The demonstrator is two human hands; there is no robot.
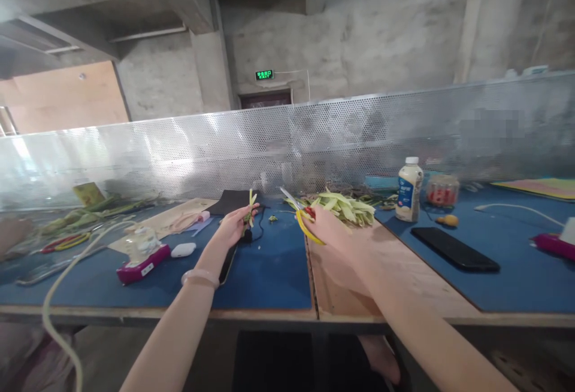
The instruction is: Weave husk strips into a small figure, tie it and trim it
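Note:
My left hand (pixel 234 225) is closed around a small bundle of pale green strips (pixel 252 200), held upright over the blue mat. A pair of scissors (pixel 309 230) with yellow and red handles is in my right hand (pixel 327 225). Its metal blades point up and to the left, towards the strips but apart from them. Just beyond my right hand lies a pile of pale green, leaf-like strips (pixel 345 207). A small green scrap (pixel 272 219) rests on the mat between my hands.
To the right are a milk bottle (pixel 409 191), a jar (pixel 442 191) and a black phone (pixel 453 249). On the left stand a magenta-based device (pixel 144 263), a white earphone case (pixel 183 250) and another pair of scissors (pixel 67 242). A perforated metal screen (pixel 215 146) closes the back. Another person's hand (pixel 13 237) shows at far left.

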